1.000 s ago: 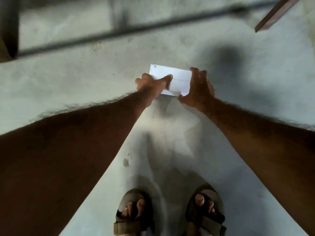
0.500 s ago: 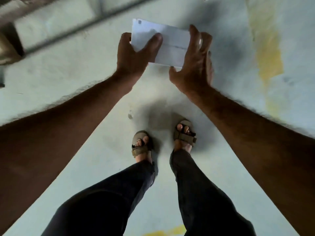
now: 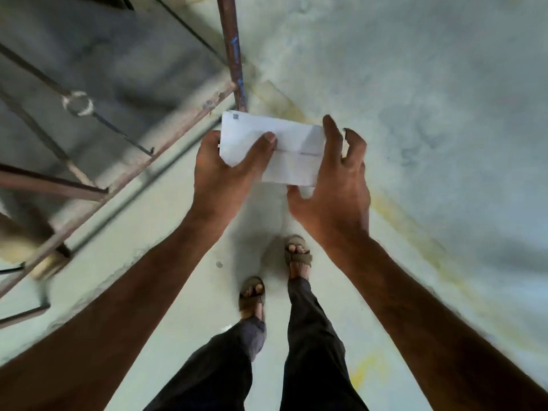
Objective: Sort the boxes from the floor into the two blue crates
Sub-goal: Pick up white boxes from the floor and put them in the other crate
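A flat white box (image 3: 290, 149) is held up in front of me, above the floor, between both hands. My left hand (image 3: 228, 173) grips its left end, thumb laid across the top face and fingers underneath. My right hand (image 3: 332, 185) holds the right end, with the thumb under the near edge and the fingers curled round the far side. A small dark print mark sits near the box's far left corner. No blue crate is in view.
A rusty metal rack frame (image 3: 234, 54) with thin cross bars stands to the left and ahead. A tan object (image 3: 26, 241) lies under it at the left edge. Below are my sandalled feet (image 3: 275, 271) on the pale concrete floor (image 3: 430, 114), which carries faded yellow marks.
I have stood up from a crouch with the box lifted off the floor. The view swung so the metal rack now shows at left. Both hands kept their hold.
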The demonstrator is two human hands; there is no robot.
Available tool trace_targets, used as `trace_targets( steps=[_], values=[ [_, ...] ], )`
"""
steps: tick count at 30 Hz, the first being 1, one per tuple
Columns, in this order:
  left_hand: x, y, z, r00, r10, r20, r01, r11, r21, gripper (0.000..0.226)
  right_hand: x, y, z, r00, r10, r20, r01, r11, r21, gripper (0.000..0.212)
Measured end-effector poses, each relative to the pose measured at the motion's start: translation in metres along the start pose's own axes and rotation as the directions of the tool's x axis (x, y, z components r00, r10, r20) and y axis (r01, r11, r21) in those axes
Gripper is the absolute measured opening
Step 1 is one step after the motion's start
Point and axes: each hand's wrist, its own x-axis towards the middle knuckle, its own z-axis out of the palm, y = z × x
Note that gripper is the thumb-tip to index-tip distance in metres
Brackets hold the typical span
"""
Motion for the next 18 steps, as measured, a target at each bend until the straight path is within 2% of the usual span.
trace_targets(
  steps=[5,9,14,18],
  values=[
    [-0.081,0.101,0.030,0.992,0.068,0.105,-0.071,0.997,0.030,0.044,-0.052,-0.014,-0.132,0.987,0.061,-0.150,-0.067,0.997,-0.040,0.110],
    [-0.144,0.155,0.075,0.952,0.137,0.273,-0.154,0.987,0.042,0.051,-0.102,0.000,-0.221,0.940,0.146,-0.307,-0.157,0.988,-0.010,0.112],
    [-0.228,0.202,0.155,0.862,0.149,0.484,-0.203,0.977,0.061,0.046,-0.175,0.050,-0.320,0.841,0.240,-0.485,-0.254,0.966,0.038,0.106],
    [-0.305,0.226,0.232,0.746,0.171,0.644,-0.256,0.966,0.039,0.038,-0.239,0.104,-0.386,0.708,0.294,-0.642,-0.345,0.938,0.049,0.104]
  ],
)
